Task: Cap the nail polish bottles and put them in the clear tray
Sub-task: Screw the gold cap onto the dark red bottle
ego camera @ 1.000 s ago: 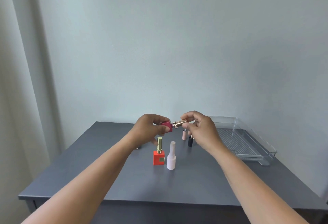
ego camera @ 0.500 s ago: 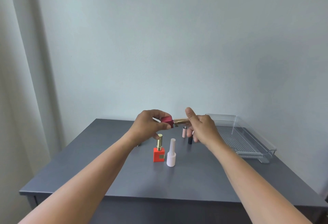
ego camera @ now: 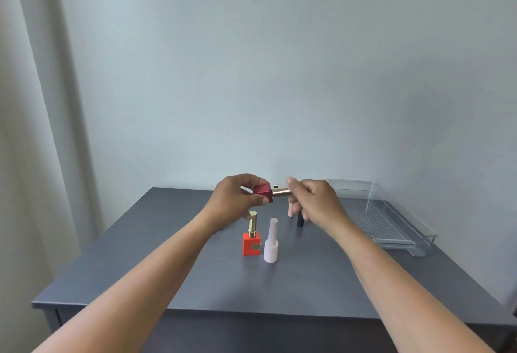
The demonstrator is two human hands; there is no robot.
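Note:
My left hand (ego camera: pixel 233 199) grips a dark red square nail polish bottle (ego camera: pixel 263 192), held on its side above the table. Its gold cap (ego camera: pixel 281 192) points right, and my right hand (ego camera: pixel 316 201) pinches that cap. An orange-red square bottle with a gold cap (ego camera: pixel 251 238) and a white bottle with a white cap (ego camera: pixel 271 242) stand upright on the grey table (ego camera: pixel 173 254) below my hands. A pale pink bottle (ego camera: pixel 291 210) and a small black one (ego camera: pixel 300 220) stand behind, partly hidden by my right hand. The clear tray (ego camera: pixel 391 213) sits at the right, with nothing in it.
A pale wall rises right behind the table. A light curtain (ego camera: pixel 30 129) hangs at the left. The table's front edge (ego camera: pixel 195 312) runs below my forearms, and the tray reaches close to the right edge.
Both hands rose slightly with the dark red bottle. My right hand's fingers shifted along the gold cap, opening halfway and closing on it again. The standing bottles have not moved.

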